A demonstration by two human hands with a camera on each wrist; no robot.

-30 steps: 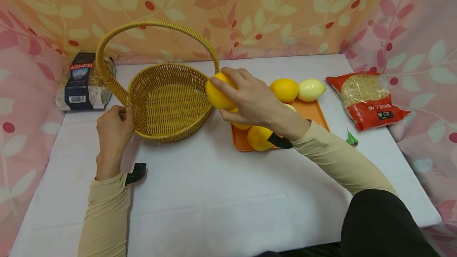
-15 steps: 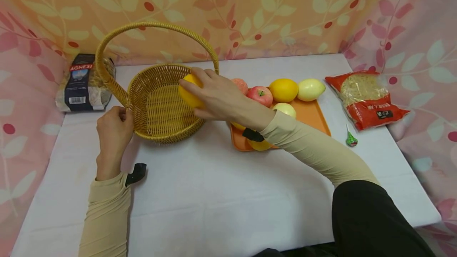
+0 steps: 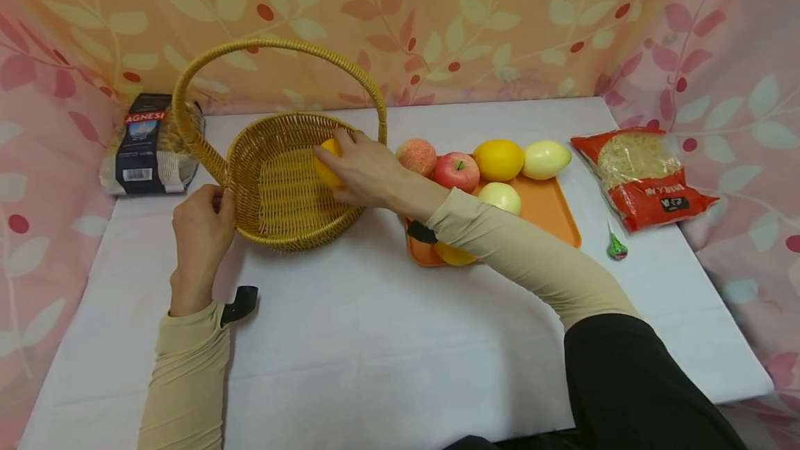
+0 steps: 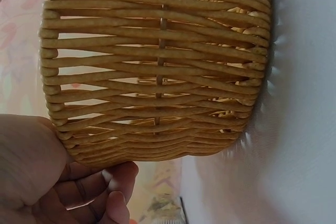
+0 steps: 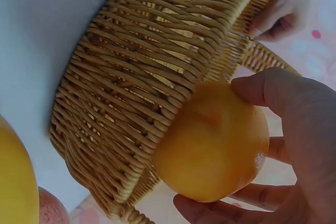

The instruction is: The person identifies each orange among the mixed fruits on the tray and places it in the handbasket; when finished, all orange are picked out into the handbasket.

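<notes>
A yellow-orange fruit [image 3: 327,165], smooth and rounded, is gripped in my right hand [image 3: 373,172] over the right rim of the wicker basket [image 3: 294,186]. In the right wrist view, fingers and thumb curl round the fruit [image 5: 212,145], which hangs at the basket's edge, partly inside the opening. My left hand [image 3: 203,231] pinches the basket's left rim near the foot of the tall arched handle [image 3: 275,45]. The left wrist view shows the left hand [image 4: 79,182] at the woven wall [image 4: 157,72]. No other fruit shows inside the basket.
An orange tray [image 3: 550,210] at the right carries a red apple [image 3: 456,172] and several yellow and pale fruits, partly behind my right arm. A pasta bag [image 3: 150,148] stands left. A red food bag [image 3: 644,176] and a green-wrapped lollipop [image 3: 617,247] lie right.
My right hand has carried the yellow-orange fruit left from above the tray's edge to the basket, then slightly down. The left hand and basket have stayed in place.
</notes>
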